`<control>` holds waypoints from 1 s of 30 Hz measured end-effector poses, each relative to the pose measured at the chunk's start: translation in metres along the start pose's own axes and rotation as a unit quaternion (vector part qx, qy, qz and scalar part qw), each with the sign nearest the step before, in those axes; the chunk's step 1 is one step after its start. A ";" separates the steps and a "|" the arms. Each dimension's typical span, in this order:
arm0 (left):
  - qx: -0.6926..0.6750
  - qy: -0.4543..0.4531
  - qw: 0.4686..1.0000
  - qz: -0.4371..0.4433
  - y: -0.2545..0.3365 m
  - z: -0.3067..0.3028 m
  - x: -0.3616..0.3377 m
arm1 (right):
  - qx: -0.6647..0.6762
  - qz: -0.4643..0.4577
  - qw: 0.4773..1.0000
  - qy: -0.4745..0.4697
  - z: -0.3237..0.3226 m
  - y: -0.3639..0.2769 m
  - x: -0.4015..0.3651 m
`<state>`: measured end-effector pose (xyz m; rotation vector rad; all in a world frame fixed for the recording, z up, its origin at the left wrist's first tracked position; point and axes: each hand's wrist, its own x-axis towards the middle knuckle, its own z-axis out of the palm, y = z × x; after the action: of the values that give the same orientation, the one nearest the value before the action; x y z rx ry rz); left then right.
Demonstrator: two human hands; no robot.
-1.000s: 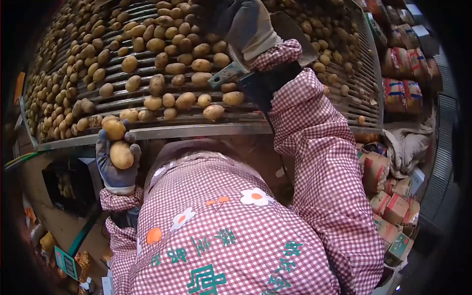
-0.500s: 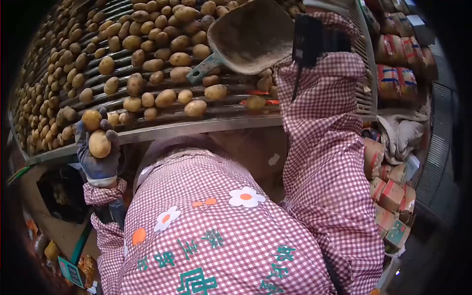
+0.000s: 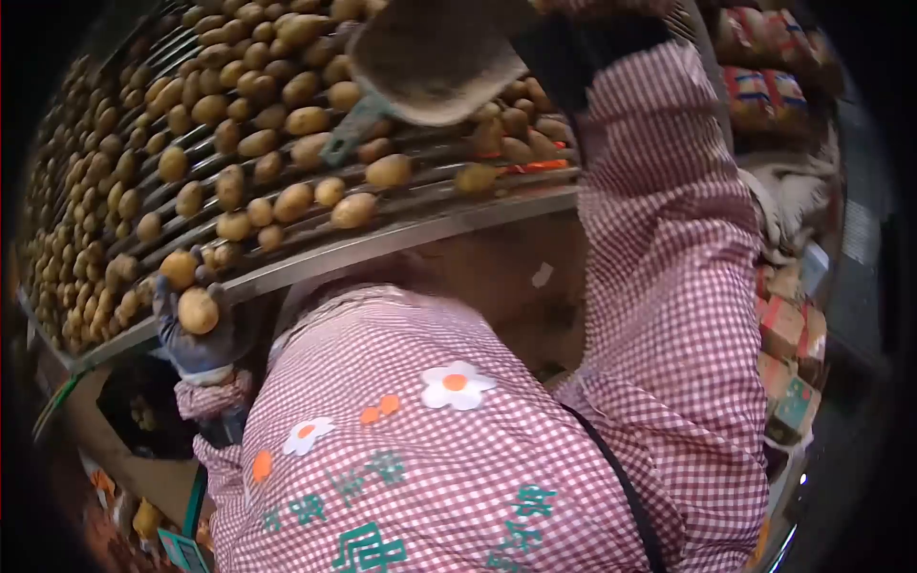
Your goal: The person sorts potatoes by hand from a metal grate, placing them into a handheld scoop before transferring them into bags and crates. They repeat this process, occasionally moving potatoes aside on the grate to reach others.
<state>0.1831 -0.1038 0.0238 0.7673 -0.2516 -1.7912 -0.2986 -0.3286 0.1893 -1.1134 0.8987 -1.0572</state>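
My left hand (image 3: 196,329), in a grey-blue work glove, is at the near left edge of the sorting rack. Its fingers are closed around two potatoes: one potato (image 3: 199,311) rests against the palm, another potato (image 3: 178,269) sits at the fingertips. My right arm (image 3: 659,181), in a checked sleeve, stretches over the rack's right end with a black object (image 3: 564,62) at the forearm. The right hand itself cannot be seen. Close to that arm, a dirty scoop (image 3: 439,57) with a teal handle (image 3: 351,129) lies over the potatoes.
Many loose potatoes (image 3: 229,186) cover the slatted rack, which has a metal front rail (image 3: 411,244). A black crate (image 3: 143,406) stands below on the left. To the right are stacked cartons (image 3: 783,329), a pale cloth sack (image 3: 793,201) and red-marked packages (image 3: 764,91).
The view has shifted and turned slightly. My right arm has moved rightward, uncovering potatoes beside the scoop. The left hand still holds the same two potatoes.
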 end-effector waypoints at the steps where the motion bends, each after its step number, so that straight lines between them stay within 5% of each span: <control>1: 0.162 0.094 0.979 0.076 -0.007 0.006 0.002 | -0.010 0.010 1.000 -0.017 0.019 0.009 0.012; 2: 0.113 0.069 0.988 0.079 -0.004 0.012 -0.003 | 0.186 0.074 0.965 -0.171 0.017 0.027 0.008; 3: -0.044 0.069 0.996 0.024 0.003 0.016 0.003 | 0.365 0.139 0.861 -0.326 0.007 0.051 -0.003; 4: 0.057 0.150 0.983 0.091 -0.001 0.024 0.009 | 0.381 0.138 0.837 -0.367 0.017 0.070 -0.014; 6: 0.072 0.167 0.971 0.155 0.012 0.026 0.020 | 0.139 0.131 0.967 -0.170 0.039 0.097 -0.051; 7: -0.135 0.035 0.989 0.054 0.032 0.062 0.015 | -0.018 0.121 0.974 -0.190 0.039 0.111 -0.067; 8: -0.169 0.003 0.983 0.067 0.039 0.068 0.016 | -0.177 0.096 0.959 -0.201 0.043 0.119 -0.081; 10: -0.173 -0.050 0.976 0.124 0.049 0.073 0.010 | -0.286 0.053 0.935 -0.204 0.067 0.119 -0.115; 16: -0.201 -0.043 0.958 0.199 0.113 0.057 -0.004 | -0.466 -0.160 0.835 -0.247 0.074 0.153 -0.137; 18: -0.184 0.092 0.933 0.297 0.090 0.072 0.005 | -0.472 -0.165 0.826 -0.261 0.039 0.172 -0.140; 24: -0.132 0.115 0.909 0.379 0.090 0.073 0.001 | -0.532 -0.223 0.787 -0.220 0.020 0.201 -0.161; 28: -0.119 0.117 0.922 0.348 0.066 0.056 -0.006 | -0.554 -0.218 0.772 -0.225 0.019 0.213 -0.168; 29: -0.155 -0.052 0.949 0.271 0.064 0.051 -0.011 | -0.546 -0.222 0.776 -0.224 0.020 0.214 -0.168; 30: -0.173 -0.032 0.956 0.236 0.053 0.048 -0.013 | -0.542 -0.230 0.778 -0.219 0.018 0.213 -0.164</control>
<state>0.1963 -0.1206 0.0932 0.3587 -0.1403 -1.3548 -0.2826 -0.1450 -0.0066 -2.5393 0.8509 -0.5138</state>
